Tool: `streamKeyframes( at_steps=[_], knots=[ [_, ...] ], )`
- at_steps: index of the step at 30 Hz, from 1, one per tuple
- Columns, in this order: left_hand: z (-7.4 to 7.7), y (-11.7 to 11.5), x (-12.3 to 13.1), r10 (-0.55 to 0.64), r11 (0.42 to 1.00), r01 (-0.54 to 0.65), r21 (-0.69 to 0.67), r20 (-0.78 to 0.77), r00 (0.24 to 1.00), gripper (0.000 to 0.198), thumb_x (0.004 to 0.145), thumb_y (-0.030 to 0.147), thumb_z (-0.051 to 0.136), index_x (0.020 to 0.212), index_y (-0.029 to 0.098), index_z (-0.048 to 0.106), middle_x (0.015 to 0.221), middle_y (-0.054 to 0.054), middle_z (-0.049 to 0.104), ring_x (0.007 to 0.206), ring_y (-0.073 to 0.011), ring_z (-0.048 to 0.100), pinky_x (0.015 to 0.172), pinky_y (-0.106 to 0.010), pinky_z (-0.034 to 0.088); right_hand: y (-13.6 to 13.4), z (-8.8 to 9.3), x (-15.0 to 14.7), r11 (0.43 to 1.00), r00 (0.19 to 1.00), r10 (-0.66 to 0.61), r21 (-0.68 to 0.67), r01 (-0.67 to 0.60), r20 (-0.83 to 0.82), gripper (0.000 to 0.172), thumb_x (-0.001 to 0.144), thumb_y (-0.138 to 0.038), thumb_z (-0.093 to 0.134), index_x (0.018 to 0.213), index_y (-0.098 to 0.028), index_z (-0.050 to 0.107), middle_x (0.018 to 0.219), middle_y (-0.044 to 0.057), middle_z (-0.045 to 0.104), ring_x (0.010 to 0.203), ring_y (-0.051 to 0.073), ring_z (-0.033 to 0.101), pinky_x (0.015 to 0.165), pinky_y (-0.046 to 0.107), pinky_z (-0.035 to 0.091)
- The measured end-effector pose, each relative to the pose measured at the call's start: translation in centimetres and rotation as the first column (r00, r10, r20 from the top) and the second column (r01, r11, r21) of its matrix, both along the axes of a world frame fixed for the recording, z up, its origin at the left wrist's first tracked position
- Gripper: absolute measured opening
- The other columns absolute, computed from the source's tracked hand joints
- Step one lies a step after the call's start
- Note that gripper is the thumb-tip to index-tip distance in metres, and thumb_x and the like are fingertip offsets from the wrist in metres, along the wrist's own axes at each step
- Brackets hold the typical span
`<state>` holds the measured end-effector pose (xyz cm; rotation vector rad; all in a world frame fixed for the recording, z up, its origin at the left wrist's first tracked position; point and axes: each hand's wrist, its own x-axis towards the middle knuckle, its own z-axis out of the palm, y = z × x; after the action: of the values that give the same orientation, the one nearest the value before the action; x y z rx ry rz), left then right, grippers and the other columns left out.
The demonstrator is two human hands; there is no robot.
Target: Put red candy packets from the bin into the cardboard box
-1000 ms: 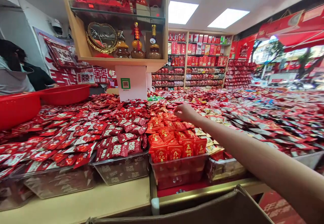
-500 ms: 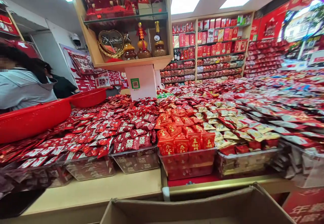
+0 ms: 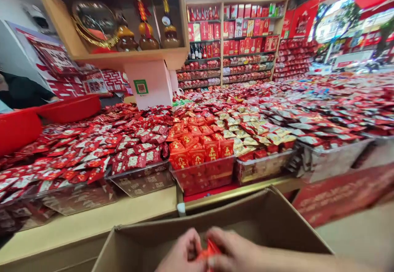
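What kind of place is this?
Most likely a sweet shop: clear bins heaped with red wrapped sweets, wall shelves of red gift boxes, and a payment code sign on the counter.

A small red packet (image 3: 210,249), shiny and crumpled-looking, sits at six o'clock, low and close in. Only a sliver of it shows, bright orange-red, blurred, pinched between fingers above the open cardboard box (image 3: 258,218), whose brown flaps spread wide beneath it.
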<state>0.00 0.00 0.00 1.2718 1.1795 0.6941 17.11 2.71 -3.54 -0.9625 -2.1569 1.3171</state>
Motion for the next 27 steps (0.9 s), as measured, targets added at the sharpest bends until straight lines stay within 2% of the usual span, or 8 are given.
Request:
streamKeyframes(
  at_steps=[2,5,9,13,17,21,24,27],
  knots=[
    [-0.1,0.1,0.4,0.034,0.999,-0.036,0.024,0.059,0.998,0.024,0.065,0.017,0.067,0.067,0.017,0.043,0.059,0.009,0.049,0.056,-0.0053,0.047,0.055,-0.019,0.038,-0.1,1.1,0.0,0.975,0.982,-0.116,-0.207,0.083,-0.152,0.026,0.071,-0.036,0.058,0.084,-0.015,0.050,0.063,-0.003,0.050,0.056,0.008,0.044,0.051,0.020,0.034],
    [0.6,-0.3,0.4,0.121,0.992,-0.126,0.029,0.143,0.982,0.024,0.071,0.027,0.062,0.076,0.020,0.040,0.063,0.010,0.050,0.056,-0.0037,0.045,0.054,-0.017,0.035,0.1,2.8,-0.1,0.890,0.920,-0.211,-0.454,0.041,-0.331,0.036,0.067,-0.045,0.061,0.076,-0.015,0.043,0.055,-0.006,0.048,0.049,0.006,0.042,0.048,0.019,0.033],
    [1.4,-0.8,0.0,0.210,0.977,-0.211,-0.019,0.216,0.954,0.035,0.070,0.031,0.063,0.094,0.022,0.039,0.065,0.009,0.054,0.057,-0.0051,0.050,0.057,-0.018,0.038,-0.2,4.1,0.0,0.859,0.874,-0.301,-0.506,0.076,-0.380,0.040,0.063,-0.048,0.063,0.069,-0.015,0.043,0.054,-0.004,0.052,0.047,0.006,0.045,0.049,0.021,0.035],
    [1.7,-1.1,0.0,0.292,0.956,-0.281,-0.079,0.281,0.914,0.045,0.070,0.031,0.064,0.107,0.021,0.040,0.060,0.007,0.058,0.056,-0.0086,0.053,0.060,-0.023,0.042,-0.5,4.4,0.1,0.887,0.871,-0.292,-0.452,0.092,-0.396,0.037,0.066,-0.047,0.062,0.066,-0.015,0.044,0.054,-0.004,0.051,0.049,0.006,0.045,0.049,0.020,0.036],
    [2.3,-1.2,0.2,0.343,0.939,-0.308,-0.156,0.330,0.879,0.043,0.074,0.033,0.058,0.111,0.022,0.042,0.066,0.003,0.062,0.062,-0.0129,0.058,0.062,-0.026,0.044,-0.5,4.3,0.3,0.928,0.891,-0.294,-0.325,0.181,-0.345,0.031,0.074,-0.043,0.055,0.068,-0.015,0.046,0.056,-0.003,0.050,0.050,0.007,0.044,0.049,0.020,0.036],
    [2.5,-1.4,0.3,0.364,0.880,-0.197,-0.433,0.346,0.865,0.046,0.078,0.046,0.046,0.115,0.020,0.037,0.088,-0.006,0.066,0.066,-0.0177,0.063,0.055,-0.027,0.045,-0.8,4.2,0.9,0.968,0.969,-0.207,0.115,0.223,-0.134,0.017,0.081,-0.031,0.046,0.077,-0.015,0.051,0.065,0.002,0.058,0.058,0.010,0.050,0.054,0.021,0.039],
    [2.0,-1.4,0.3,0.387,0.847,-0.157,-0.508,0.385,0.838,0.048,0.074,0.043,0.055,0.111,0.017,0.038,0.084,-0.008,0.068,0.063,-0.0159,0.064,0.059,-0.026,0.045,-1.2,4.4,1.0,0.873,0.998,-0.057,0.485,0.055,-0.010,0.014,0.083,-0.025,0.042,0.085,-0.016,0.053,0.080,0.006,0.064,0.069,0.013,0.056,0.064,0.024,0.042],
    [1.0,-1.2,0.1,0.437,0.854,-0.231,-0.466,0.402,0.805,0.041,0.065,0.030,0.069,0.097,0.016,0.047,0.076,-0.003,0.067,0.064,-0.0146,0.063,0.061,-0.027,0.046,-1.4,4.5,0.9,0.771,0.998,0.052,0.634,-0.052,0.018,0.017,0.080,-0.029,0.047,0.090,-0.017,0.052,0.089,0.007,0.063,0.078,0.014,0.056,0.071,0.025,0.042]
  ],
)
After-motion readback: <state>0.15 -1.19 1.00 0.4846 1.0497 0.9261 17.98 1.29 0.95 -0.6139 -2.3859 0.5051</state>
